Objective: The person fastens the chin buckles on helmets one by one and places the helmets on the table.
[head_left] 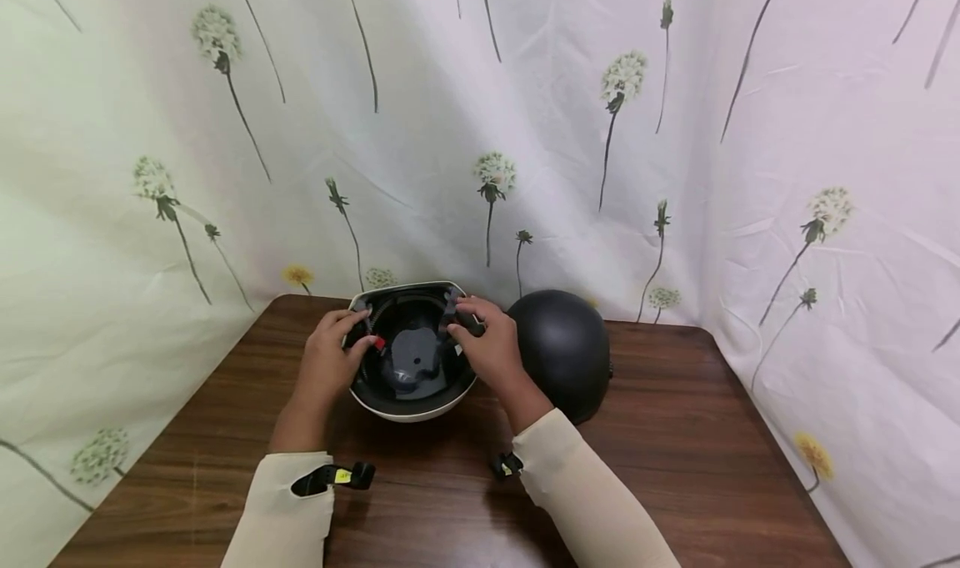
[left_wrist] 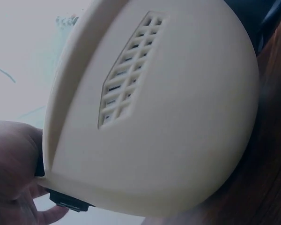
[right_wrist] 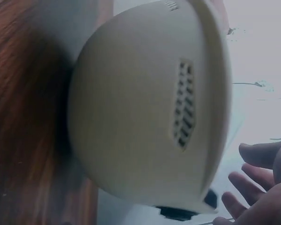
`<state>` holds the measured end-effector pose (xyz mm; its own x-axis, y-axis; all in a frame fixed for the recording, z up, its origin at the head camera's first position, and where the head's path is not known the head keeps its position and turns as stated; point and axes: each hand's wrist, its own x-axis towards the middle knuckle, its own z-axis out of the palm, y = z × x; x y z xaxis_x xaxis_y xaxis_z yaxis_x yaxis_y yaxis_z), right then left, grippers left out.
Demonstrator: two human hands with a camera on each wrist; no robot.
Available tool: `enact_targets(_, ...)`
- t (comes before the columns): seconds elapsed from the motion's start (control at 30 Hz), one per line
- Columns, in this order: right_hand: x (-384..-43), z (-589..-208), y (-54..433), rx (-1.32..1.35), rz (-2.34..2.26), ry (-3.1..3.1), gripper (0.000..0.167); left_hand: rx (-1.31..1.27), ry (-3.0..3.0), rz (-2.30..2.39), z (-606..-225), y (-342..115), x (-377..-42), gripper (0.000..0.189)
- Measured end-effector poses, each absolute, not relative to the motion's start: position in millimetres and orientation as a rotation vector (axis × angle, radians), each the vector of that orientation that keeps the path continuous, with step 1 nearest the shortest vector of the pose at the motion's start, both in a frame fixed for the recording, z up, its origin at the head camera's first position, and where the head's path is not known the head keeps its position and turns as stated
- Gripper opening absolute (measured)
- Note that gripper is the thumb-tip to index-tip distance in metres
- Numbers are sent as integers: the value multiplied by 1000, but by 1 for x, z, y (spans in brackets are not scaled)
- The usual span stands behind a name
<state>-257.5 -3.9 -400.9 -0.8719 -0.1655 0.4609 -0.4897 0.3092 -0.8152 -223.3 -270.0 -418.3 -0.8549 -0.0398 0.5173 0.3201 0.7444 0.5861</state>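
A cream helmet (head_left: 411, 416) sits upside down on the table, its black padded inside facing up. My left hand (head_left: 330, 355) is at its left edge, thumb and index finger pinching a dark strap beside a small red piece (head_left: 380, 344). In the left wrist view those fingertips are partly hidden behind the helmet shell (left_wrist: 187, 117). Over the right edge is my right hand (head_left: 491, 339), fingertips close to another dark strap (head_left: 449, 311). The right wrist view shows that hand's fingers (right_wrist: 246, 190) loosely spread, apart from the shell.
A black helmet (head_left: 561, 351) stands dome up, just right of the cream one. The brown wooden table (head_left: 667, 459) backs onto a flower-printed curtain (head_left: 555, 134). A small camera on a strap (head_left: 352, 475) hangs under the left wrist.
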Motion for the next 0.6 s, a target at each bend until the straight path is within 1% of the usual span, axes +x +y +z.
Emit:
enact_targets(0.23, -262, -414, -3, 543, 1627, -2335, 51, -172, -2507, -957, -428, -273, -229, 50)
enact_targets(0.43, -261, -413, -5, 597, 1616, -2295, 54, -132, -2537, -953, -442, -278, -236, 55)
enact_targets(0.6, -255, -408, -9, 708, 1578, -2237, 56, -134, -2525, -1159, -466, -282, -246, 59)
